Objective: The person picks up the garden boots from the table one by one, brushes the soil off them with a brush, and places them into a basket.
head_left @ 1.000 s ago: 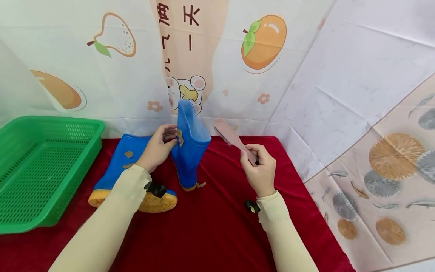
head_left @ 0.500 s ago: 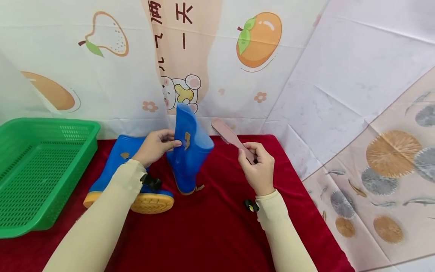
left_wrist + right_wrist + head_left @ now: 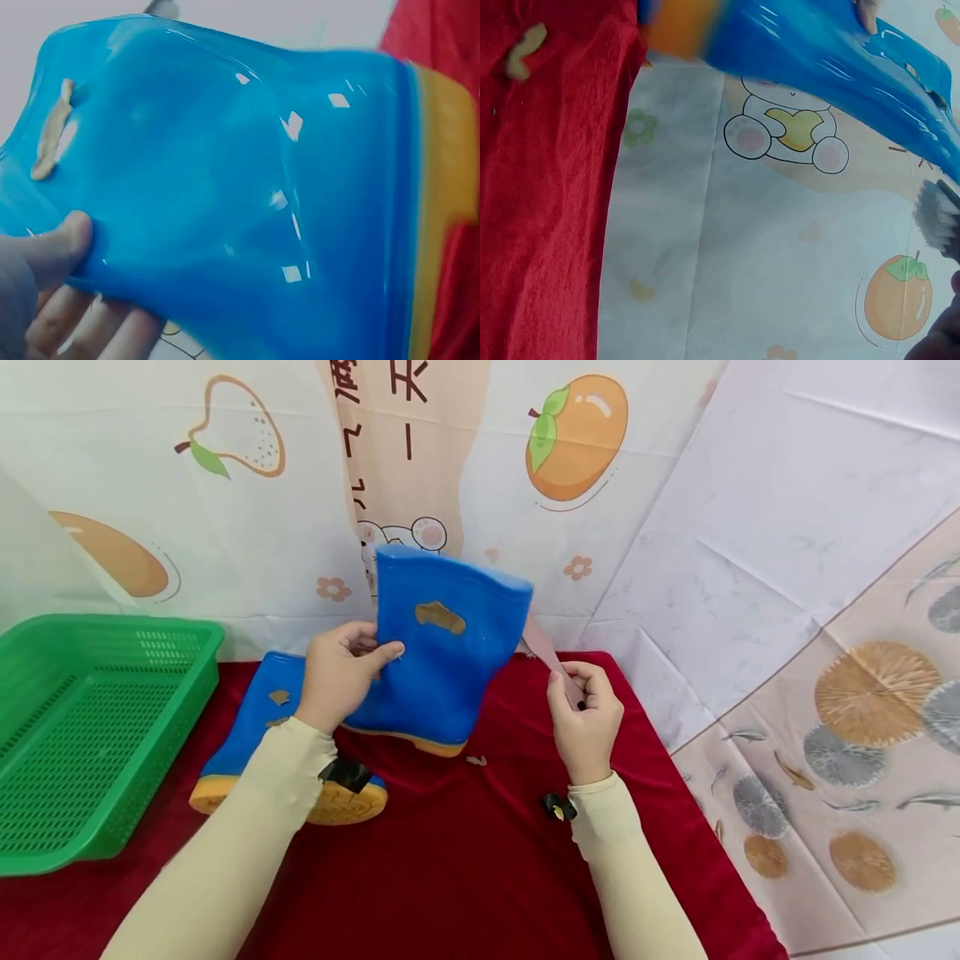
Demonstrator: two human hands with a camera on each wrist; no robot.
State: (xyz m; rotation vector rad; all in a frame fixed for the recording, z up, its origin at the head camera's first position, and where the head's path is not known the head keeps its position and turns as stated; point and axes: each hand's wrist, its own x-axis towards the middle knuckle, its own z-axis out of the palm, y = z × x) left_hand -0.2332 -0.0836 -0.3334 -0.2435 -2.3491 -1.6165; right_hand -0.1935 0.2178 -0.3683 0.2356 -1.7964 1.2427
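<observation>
My left hand (image 3: 341,672) grips a blue rain boot (image 3: 442,672) by its shaft edge, thumb on the near side. The boot has a yellow sole and a brown patch (image 3: 440,617) stuck near the top; in the left wrist view that patch (image 3: 52,131) shows on the shaft. My right hand (image 3: 588,714) holds a pink brush (image 3: 551,656) by the handle, its head partly hidden behind the boot. White bristles (image 3: 936,214) show in the right wrist view, just apart from the boot. Another blue boot (image 3: 251,718) with brown patches lies on its side under my left forearm.
A green plastic basket (image 3: 161,743) stands at the left on the red cloth (image 3: 465,860). A small brown scrap (image 3: 476,761) lies on the cloth near the held boot. Printed curtain cloth (image 3: 255,560) rises behind the table.
My left hand has turned the boot so its broad side and patch face me, and raised its shaft. The right hand with the brush has shifted slightly right, the brush head passing behind the boot.
</observation>
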